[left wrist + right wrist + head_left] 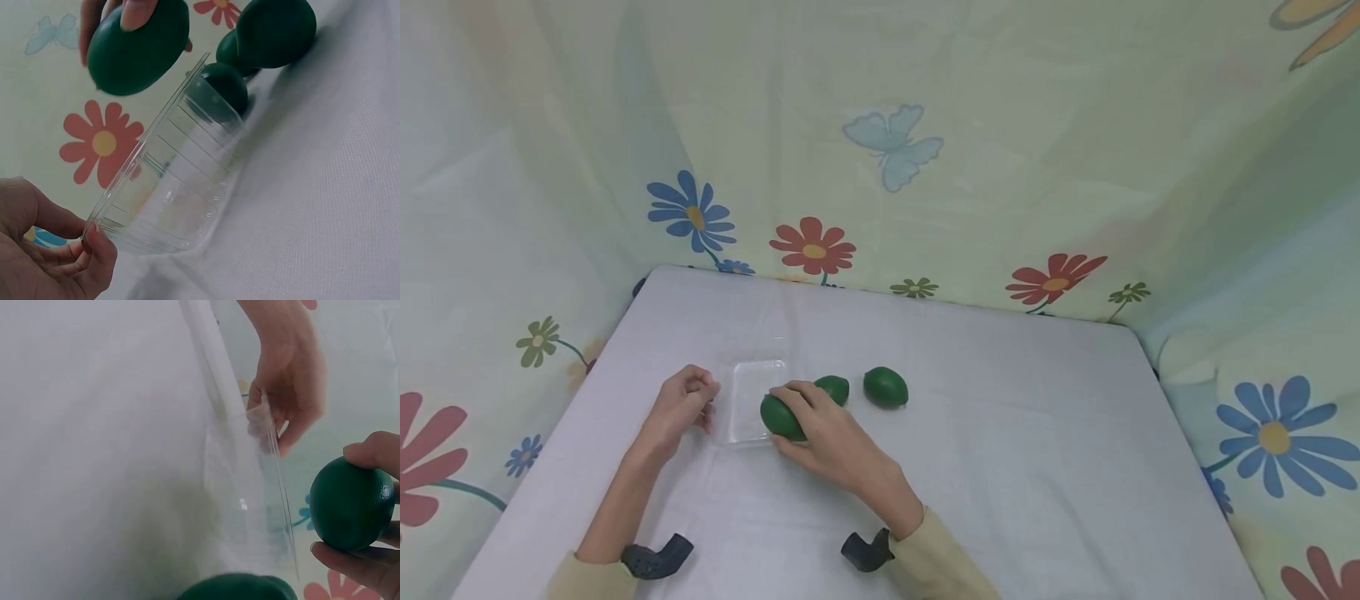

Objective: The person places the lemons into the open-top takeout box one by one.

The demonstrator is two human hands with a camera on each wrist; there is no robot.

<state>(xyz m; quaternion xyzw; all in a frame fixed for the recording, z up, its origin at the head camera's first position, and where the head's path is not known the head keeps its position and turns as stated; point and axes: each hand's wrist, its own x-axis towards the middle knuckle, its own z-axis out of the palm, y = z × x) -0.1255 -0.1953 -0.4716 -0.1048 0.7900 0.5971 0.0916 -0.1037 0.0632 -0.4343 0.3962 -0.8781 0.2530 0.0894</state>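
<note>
Fruit held in the right hand (823, 433) is the thing to watch: a dark green lime (781, 417), gripped with the thumb beneath and the fingers curled over its top, sits right at the right-hand rim of a clear plastic tray (751, 400) on the white tabletop (1000, 467). The lime's long axis runs roughly from the person toward the far edge of the table, about parallel to that rim, and in the left wrist view it hangs just above and beyond the tray's lip, with the tray's open mouth lying to its left. The left hand (685, 404) is at the opposite, left rim, with its fingers curled and its fingertips pinching the tray's thin edge, so the tray lies between the two hands and the right hand is the one nearer the fruit. Two more limes rest on the table: a second lime (833, 388) just behind the right hand's knuckles, and a third lime (885, 387) a little further right, apart from the tray.
</note>
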